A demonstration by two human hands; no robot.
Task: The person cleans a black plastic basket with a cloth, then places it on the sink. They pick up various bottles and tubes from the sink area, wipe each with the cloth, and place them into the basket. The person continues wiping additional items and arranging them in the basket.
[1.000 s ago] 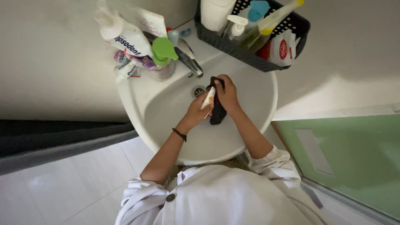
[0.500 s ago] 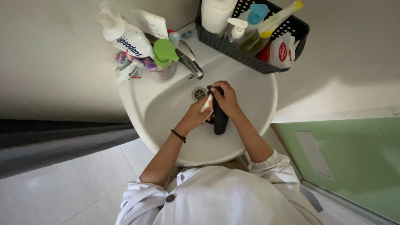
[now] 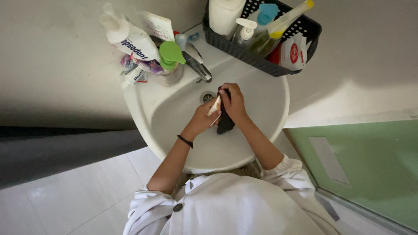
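Grip first: right hand (image 3: 234, 103) closed around a dark cloth (image 3: 225, 122), fingers wrapped over its upper part; left hand (image 3: 203, 117) closed on a small pale tube or bar (image 3: 214, 105), pressed against the cloth. Hands touching each other, held over the middle of the basin, just below the drain (image 3: 207, 96).

Largest to smallest:
- White sink (image 3: 170, 109): round basin, no standing water visible, no foam or lather discernible on the bowl.
- Dark basket (image 3: 261, 56) on the back rim at right, holding pump bottles and a red-and-white packet.
- Cluster of bottles (image 3: 139, 43) and tubes on the back rim at left, including a green-capped one, untouched.
- Tap (image 3: 197, 64): metal, spout pointing at the drain; no stream of water seen.
- Dark cloth: bunched, hanging down from the right hand into the bowl, lower end near or on the basin wall; contact not clear.
- Black band (image 3: 185, 141) on the left wrist.

Assessment: washing of the cloth judged at an early-to-middle stage, with the pale item being applied to it. No suds showing, so scrubbing and rinsing judged outstanding. Wetness of the cloth impossible to confirm in this light.
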